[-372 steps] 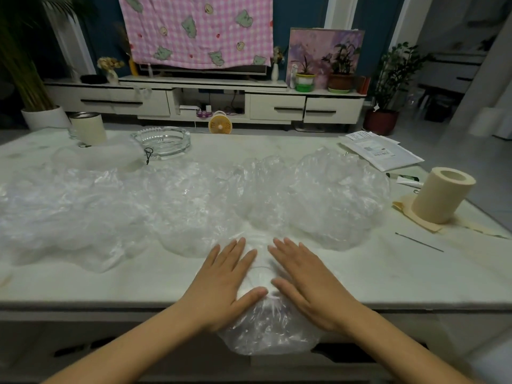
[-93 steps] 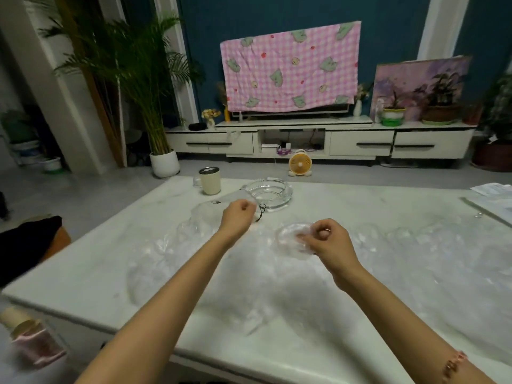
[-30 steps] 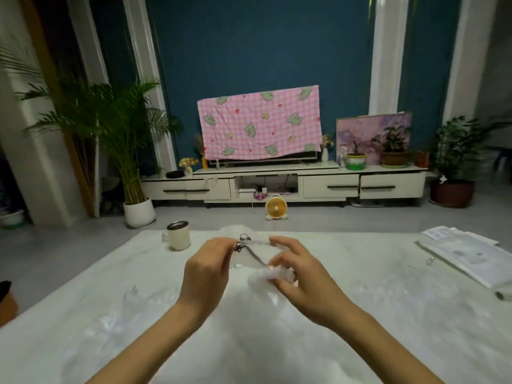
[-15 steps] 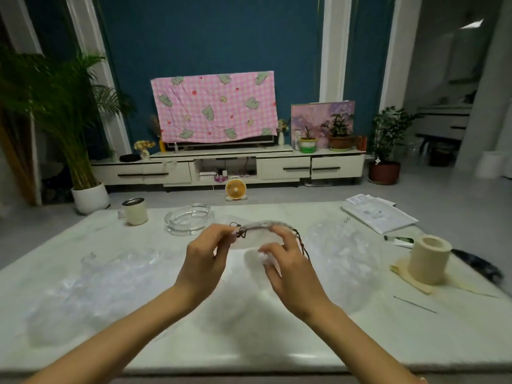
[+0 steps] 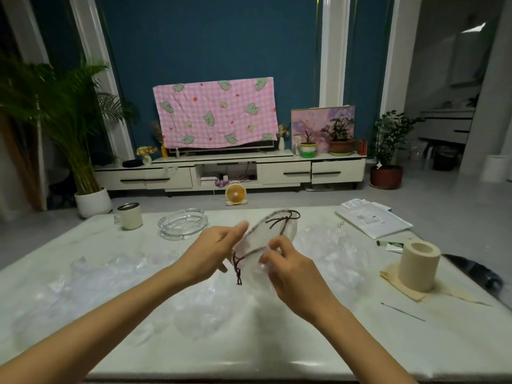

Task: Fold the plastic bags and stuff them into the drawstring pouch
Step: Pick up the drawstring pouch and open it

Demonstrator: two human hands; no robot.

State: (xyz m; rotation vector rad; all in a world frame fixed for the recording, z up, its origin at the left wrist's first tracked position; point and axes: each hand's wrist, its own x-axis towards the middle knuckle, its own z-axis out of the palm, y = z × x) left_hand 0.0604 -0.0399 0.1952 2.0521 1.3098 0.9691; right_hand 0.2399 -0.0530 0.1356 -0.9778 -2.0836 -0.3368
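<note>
Holding the drawstring pouch (image 5: 266, 239) open — left hand (image 5: 210, 253); right hand (image 5: 291, 268).

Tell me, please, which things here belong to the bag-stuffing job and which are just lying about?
Job: sheer drawstring pouch with brown cord, held by left hand and right hand; crumpled clear plastic bags on the white table.
Lying about: cream metal-rimmed mug; clear glass ashtray; cream paper roll; white printed envelopes.

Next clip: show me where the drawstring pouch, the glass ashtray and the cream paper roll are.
drawstring pouch (image 5: 273, 235): head view, on its clear wall just below the corded rim.
glass ashtray (image 5: 181, 233): head view, on its near outer wall.
cream paper roll (image 5: 419, 268): head view, on its curved side.
</note>
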